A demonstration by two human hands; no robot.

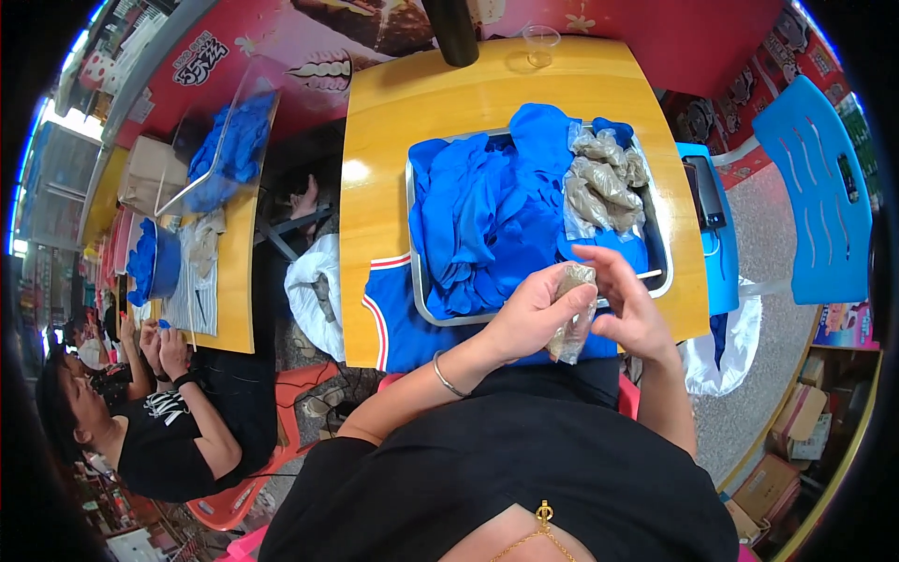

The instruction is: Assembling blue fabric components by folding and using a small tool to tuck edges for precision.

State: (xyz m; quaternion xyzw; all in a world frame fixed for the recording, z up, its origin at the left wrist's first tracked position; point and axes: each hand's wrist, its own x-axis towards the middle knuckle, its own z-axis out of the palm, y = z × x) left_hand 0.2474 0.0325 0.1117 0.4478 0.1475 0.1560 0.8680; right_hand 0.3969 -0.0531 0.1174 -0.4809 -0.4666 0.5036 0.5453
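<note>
- Your left hand (pixel 532 314) is gripping a clear bag (pixel 568 341) at the near right edge of the metal tray (pixel 667 255).
- Your right hand (pixel 641 318) is curving half-open just right of the bag.
- Blue fabric pieces (pixel 454 211) are lying in the tray.

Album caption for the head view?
Left hand gripping a small bag, right hand alongside, near a tray of blue fabric.

a small clear plastic packet (pixel 567 343), filled with something greyish-brown, is pinched in the left hand (pixel 531 317) — wrinkled and elongated, its middle partly covered, its lower end pointed toward the body.
</note>
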